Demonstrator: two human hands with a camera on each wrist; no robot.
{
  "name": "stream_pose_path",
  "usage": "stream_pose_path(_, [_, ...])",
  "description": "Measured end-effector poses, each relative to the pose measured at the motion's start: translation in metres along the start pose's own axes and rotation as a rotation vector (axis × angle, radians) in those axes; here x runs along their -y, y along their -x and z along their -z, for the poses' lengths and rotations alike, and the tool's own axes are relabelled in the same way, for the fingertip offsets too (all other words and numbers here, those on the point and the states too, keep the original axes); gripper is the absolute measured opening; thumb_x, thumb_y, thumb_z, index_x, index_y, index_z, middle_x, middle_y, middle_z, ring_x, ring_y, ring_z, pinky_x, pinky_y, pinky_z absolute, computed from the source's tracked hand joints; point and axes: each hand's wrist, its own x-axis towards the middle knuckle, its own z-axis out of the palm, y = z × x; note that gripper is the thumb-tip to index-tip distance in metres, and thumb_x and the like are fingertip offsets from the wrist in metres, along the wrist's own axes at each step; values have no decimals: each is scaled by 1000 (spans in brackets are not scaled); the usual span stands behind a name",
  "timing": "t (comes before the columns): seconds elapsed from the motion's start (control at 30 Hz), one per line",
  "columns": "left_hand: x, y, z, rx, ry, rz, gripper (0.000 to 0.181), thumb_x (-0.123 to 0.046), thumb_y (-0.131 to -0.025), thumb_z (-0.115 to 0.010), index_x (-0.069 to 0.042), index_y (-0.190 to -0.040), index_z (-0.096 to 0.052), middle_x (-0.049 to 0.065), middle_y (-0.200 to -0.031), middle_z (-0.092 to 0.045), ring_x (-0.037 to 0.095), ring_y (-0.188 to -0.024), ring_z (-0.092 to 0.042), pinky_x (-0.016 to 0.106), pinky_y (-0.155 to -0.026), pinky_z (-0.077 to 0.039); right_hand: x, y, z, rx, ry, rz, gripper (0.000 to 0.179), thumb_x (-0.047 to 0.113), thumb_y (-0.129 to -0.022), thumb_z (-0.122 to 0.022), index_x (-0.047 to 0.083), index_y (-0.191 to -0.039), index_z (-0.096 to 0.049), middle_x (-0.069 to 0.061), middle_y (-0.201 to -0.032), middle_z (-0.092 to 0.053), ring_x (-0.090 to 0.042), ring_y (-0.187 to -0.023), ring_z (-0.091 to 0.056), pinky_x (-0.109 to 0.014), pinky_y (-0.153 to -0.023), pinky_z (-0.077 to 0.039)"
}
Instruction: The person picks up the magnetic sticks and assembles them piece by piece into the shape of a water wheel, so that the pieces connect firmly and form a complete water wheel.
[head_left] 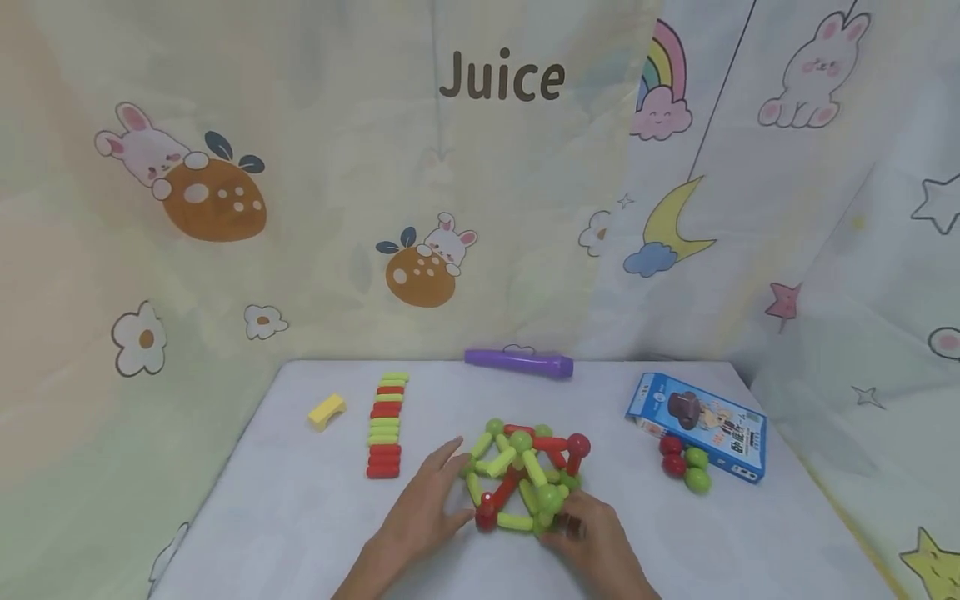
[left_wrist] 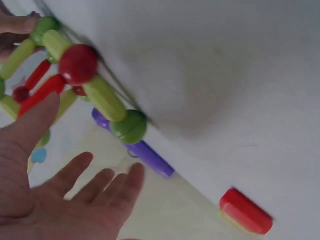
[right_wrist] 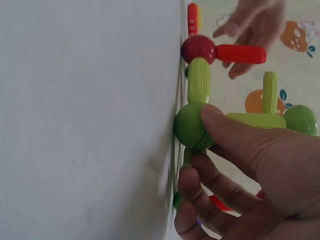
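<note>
A frame of red and yellow-green rods joined by red and green balls, a magnetic building structure [head_left: 514,522], stands on the table between both hands. My right hand [head_left: 596,533] is at its near right corner; in the right wrist view the thumb and fingers pinch a green ball [right_wrist: 189,125] low on the frame. Beside the left side, my left hand [head_left: 422,512] has its fingers spread and holds nothing. In the left wrist view its thumb lies close to a red rod [left_wrist: 42,95]; whether they touch I cannot tell. A red ball [left_wrist: 78,64] sits at the near corner.
To the left lie a column of loose red and yellow-green rods [head_left: 385,450] and a yellow arched piece [head_left: 327,412]. A purple tapered stick [head_left: 517,362] lies at the back edge. At right are a blue box [head_left: 705,421] and several loose balls [head_left: 698,480].
</note>
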Motion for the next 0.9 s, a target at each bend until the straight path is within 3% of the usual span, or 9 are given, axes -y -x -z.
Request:
stream_pose_path(0.1, [10, -2, -4, 53, -78, 18, 78, -24, -89, -91, -6, -156, -55, 15, -170, -41, 39, -155, -41, 57, -117, -44, -6, -7, 5, -2, -10, 18, 23, 19, -87, -91, 22, -108, -80, 7, -93, -65, -16, -85, -59, -23, -70, -53])
stream_pose_path(0.27, [14, 0, -12, 76, -110, 42, 68, -26, -93, -87, -7, -153, -58, 15, -158, -54, 36, -141, -57, 54, -112, -51, -14, -14, 16, -122, 56, -26, 25, 13, -85, -92, 19, -106, -80, 9, -94, -67, -12, -85, -60, -23, -72, -54])
stream_pose_path(0.4, [4, 5, -15, 81, -137, 50, 61, -29, -94, -86, -7, -147, -63, 15, -149, -59, 34, -131, -62, 52, -108, -55, -30, -11, 49, -262, 148, -88, 31, 13, -89, -89, 9, -118, -77, -1, -104, -71, -15, -92, -64, -26, -76, -55])
stream_pose_path(0.5, [-4, 10, -17, 103, -159, 70, 61, -31, -93, -86, -8, -145, -64, 14, -144, -60, 30, -124, -63, 49, -105, -56, -48, -7, 80, -399, 239, -152, 39, 13, -94, -85, -1, -127, -72, -17, -115, -68, -30, -102, -66, -41, -88, -60])
stream_pose_path(0.6, [-7, 13, -18, 117, -174, 79, 59, -32, -92, -87, -10, -142, -65, 11, -139, -62, 26, -117, -61, 47, -103, -58, -68, -7, 104, -493, 341, -242, 47, 14, -94, -84, -9, -131, -66, -31, -125, -59, -47, -114, -60, -60, -100, -55])
stream_pose_path(0.67, [-8, 14, -18, 123, -185, 76, 57, -33, -92, -88, -10, -141, -66, 10, -136, -62, 24, -112, -61, 44, -101, -59, -79, -9, 115, -506, 388, -310, 51, 14, -93, -85, -12, -131, -64, -37, -128, -53, -54, -119, -54, -69, -105, -49])
stream_pose_path(0.77, [-9, 16, -19, 116, -207, 66, 55, -32, -92, -88, -11, -139, -68, 10, -132, -63, 22, -106, -60, 41, -97, -60, -90, -11, 126, -438, 419, -395, 55, 15, -93, -85, -15, -133, -62, -40, -131, -50, -58, -122, -51, -71, -105, -47])
stream_pose_path(0.9, [-12, 18, -19, 105, -211, 59, 53, -31, -93, -87, -11, -138, -67, 7, -128, -62, 18, -102, -58, 39, -94, -61, -97, -10, 132, -378, 430, -433, 50, 10, -93, -82, -15, -132, -63, -40, -128, -55, -56, -120, -55, -69, -103, -49])
